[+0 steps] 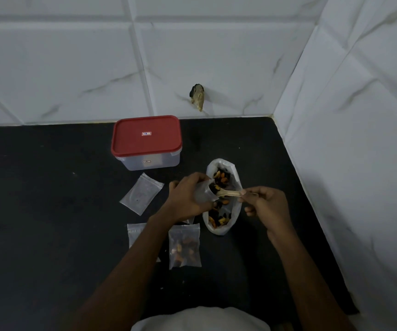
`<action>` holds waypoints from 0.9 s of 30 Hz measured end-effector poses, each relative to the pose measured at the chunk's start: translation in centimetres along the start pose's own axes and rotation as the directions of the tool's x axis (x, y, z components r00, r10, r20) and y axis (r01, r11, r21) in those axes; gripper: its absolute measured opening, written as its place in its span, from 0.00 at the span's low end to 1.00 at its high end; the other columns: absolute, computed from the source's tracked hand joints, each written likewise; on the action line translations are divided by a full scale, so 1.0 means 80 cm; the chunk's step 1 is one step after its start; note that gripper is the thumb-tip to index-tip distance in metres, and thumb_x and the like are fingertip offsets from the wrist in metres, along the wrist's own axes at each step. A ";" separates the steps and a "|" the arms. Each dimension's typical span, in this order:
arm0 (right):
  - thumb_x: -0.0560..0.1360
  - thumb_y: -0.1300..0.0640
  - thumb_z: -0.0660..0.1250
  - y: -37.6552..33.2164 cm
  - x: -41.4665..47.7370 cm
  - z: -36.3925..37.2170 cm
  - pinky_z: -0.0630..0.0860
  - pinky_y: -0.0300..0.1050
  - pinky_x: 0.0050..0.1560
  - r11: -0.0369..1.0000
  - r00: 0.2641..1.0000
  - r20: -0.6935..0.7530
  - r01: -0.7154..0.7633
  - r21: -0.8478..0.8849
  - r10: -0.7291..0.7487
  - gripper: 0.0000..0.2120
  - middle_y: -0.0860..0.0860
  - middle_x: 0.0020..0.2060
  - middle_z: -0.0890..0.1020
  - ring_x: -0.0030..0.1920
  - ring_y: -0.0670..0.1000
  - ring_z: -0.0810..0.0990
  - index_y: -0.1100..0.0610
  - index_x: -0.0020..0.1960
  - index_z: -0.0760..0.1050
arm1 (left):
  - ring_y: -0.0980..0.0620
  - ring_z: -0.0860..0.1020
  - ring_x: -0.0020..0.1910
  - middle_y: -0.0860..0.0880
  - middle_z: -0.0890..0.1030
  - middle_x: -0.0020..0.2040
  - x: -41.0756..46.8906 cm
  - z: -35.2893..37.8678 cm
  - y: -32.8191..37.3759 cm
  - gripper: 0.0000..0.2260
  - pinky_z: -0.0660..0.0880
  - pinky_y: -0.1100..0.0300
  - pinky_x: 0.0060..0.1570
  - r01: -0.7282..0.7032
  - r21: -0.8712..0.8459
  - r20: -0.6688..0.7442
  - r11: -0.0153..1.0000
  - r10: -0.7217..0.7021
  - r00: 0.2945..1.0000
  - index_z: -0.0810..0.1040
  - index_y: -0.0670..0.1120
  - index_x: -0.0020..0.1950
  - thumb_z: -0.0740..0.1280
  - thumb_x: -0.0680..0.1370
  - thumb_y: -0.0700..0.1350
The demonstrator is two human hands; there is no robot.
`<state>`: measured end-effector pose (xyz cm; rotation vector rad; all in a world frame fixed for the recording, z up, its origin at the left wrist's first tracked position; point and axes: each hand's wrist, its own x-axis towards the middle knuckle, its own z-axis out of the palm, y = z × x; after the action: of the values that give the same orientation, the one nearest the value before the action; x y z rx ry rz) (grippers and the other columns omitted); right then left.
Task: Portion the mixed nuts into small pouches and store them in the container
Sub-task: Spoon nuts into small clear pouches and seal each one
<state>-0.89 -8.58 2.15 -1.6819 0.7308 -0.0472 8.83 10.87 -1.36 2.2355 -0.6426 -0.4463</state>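
Note:
My left hand [186, 197] grips a small clear pouch [203, 192] held open over the white bag of mixed nuts [223, 199]. My right hand [268, 205] pinches the handle of a small pale spoon [228, 193] whose bowl, loaded with nuts, sits at the pouch's mouth. A filled pouch [184, 246] lies flat in front of the bag. An empty pouch [141, 193] lies to the left, and another pouch [136, 235] is partly hidden under my left forearm. The clear container with a red lid [146, 142] stands closed at the back.
Everything sits on a black countertop [49, 211] in a corner. White marble-look tiled walls [216, 56] close off the back and the right side. A small dark and tan object [198, 96] sticks to the back wall above the counter.

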 end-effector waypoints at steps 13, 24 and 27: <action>0.74 0.60 0.70 0.006 -0.039 -0.001 0.81 0.48 0.42 0.480 0.635 0.175 0.710 -0.515 -0.752 0.09 0.49 0.45 0.83 0.45 0.46 0.81 0.54 0.54 0.82 | 0.59 0.80 0.56 0.54 0.80 0.53 -0.020 0.005 0.011 0.18 0.77 0.64 0.54 -0.122 -0.333 -0.113 0.935 0.089 0.990 0.73 0.46 0.60 0.74 0.73 0.38; 0.73 0.61 0.74 0.011 -0.049 -0.005 0.81 0.43 0.46 0.757 0.765 -0.043 0.626 -0.190 -0.643 0.07 0.45 0.43 0.85 0.45 0.43 0.84 0.56 0.51 0.84 | 0.59 0.79 0.56 0.53 0.80 0.55 -0.032 0.007 0.010 0.19 0.78 0.63 0.54 -0.146 -0.319 -0.140 0.936 0.106 0.984 0.73 0.47 0.61 0.75 0.73 0.41; 0.73 0.63 0.73 0.011 -0.051 -0.007 0.80 0.38 0.48 0.722 0.737 -0.008 0.659 -0.212 -0.676 0.09 0.44 0.44 0.84 0.47 0.42 0.83 0.55 0.52 0.83 | 0.59 0.80 0.56 0.52 0.80 0.55 -0.035 0.005 0.011 0.19 0.78 0.66 0.52 -0.136 -0.343 -0.129 0.929 0.097 0.987 0.72 0.46 0.62 0.74 0.74 0.40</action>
<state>-4.78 -7.12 2.99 -2.0744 0.1439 -0.5820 6.10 11.71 -0.70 1.8572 -0.5841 -0.3450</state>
